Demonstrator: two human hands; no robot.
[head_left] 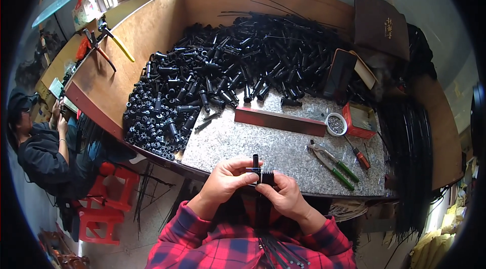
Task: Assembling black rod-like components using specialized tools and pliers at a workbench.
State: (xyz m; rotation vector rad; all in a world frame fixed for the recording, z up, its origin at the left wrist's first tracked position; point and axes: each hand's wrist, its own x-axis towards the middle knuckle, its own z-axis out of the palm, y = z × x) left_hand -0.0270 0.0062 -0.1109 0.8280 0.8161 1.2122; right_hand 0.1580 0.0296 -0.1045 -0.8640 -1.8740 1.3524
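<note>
Just in front of the bench's near edge, both my hands are closed around a small black part with an upright tube (pixel 255 160) and a row of pale, thin ridges or wires beside it. My left hand (pixel 223 186) pinches it from the left with thumb and fingers. On the other side, my right hand (pixel 284 197) grips its dark body between thumb and fingers. The finer detail between the fingertips is too small to make out. Several long, thin black rods (pixel 283 253) with light tips lie against my plaid shirt below.
Black tubular parts (pixel 223 61) are heaped across the wooden-walled bench. On its speckled top are a reddish bar (pixel 278 122), green-handled pliers (pixel 334 165), a screwdriver (pixel 358 152), a white cup of small metal pieces (pixel 335 124) and a red box (pixel 360 120). Another person (pixel 43 152) sits left.
</note>
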